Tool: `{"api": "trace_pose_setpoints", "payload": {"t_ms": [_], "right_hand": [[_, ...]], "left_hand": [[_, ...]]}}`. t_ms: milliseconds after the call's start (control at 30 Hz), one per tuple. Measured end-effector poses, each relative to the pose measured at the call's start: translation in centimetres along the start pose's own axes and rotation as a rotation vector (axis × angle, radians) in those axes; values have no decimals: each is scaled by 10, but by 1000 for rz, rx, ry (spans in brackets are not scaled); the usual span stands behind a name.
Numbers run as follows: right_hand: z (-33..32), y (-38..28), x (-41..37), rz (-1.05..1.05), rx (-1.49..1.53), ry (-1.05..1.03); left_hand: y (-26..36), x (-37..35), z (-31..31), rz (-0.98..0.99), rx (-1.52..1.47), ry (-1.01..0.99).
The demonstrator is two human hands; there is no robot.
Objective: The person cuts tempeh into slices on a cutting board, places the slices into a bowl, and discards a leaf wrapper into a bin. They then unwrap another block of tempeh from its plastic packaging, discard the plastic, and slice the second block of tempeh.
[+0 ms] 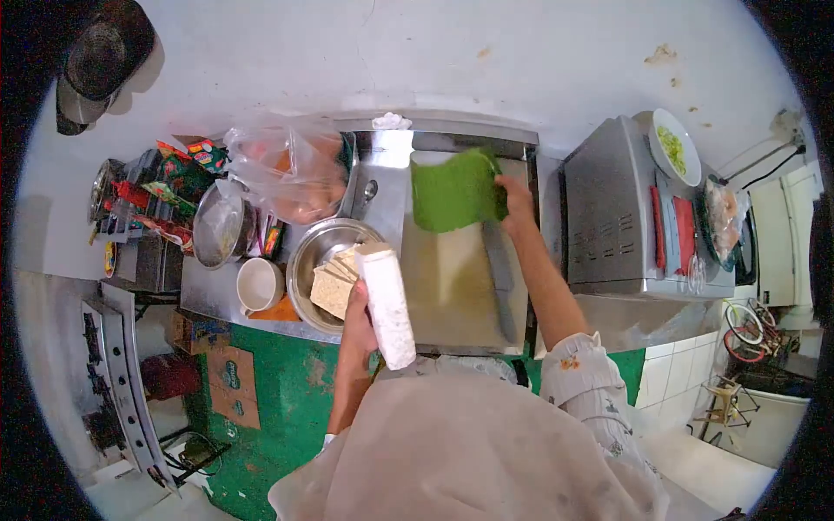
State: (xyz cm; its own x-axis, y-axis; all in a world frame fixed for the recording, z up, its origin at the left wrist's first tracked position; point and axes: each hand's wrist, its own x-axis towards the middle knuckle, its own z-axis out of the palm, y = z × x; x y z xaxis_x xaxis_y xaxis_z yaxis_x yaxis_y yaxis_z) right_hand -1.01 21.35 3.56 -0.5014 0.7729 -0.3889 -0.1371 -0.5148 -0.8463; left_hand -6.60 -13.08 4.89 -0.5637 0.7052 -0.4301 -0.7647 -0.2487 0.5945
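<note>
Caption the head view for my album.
Left hand holds a white rectangular block; right hand holds a green cloth over the pale cutting board.

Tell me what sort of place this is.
Probably a small kitchen: a long steel knife on a pale cutting board, a round steel bowl and a boxy metal countertop oven.

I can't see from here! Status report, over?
Left hand holds white block. Right hand grips green cloth over board. Knife lies on board.
</note>
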Motion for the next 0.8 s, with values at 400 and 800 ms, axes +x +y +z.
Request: {"api": "trace_pose_setpoints", "payload": {"t_ms": [400,800], "right_hand": [[-28,32,7,-776,-1377,169],[-29,29,5,-748,-1229,156]], "left_hand": [[9,0,16,23,-42,54],[-23,51,68,-4,431,168]]}}
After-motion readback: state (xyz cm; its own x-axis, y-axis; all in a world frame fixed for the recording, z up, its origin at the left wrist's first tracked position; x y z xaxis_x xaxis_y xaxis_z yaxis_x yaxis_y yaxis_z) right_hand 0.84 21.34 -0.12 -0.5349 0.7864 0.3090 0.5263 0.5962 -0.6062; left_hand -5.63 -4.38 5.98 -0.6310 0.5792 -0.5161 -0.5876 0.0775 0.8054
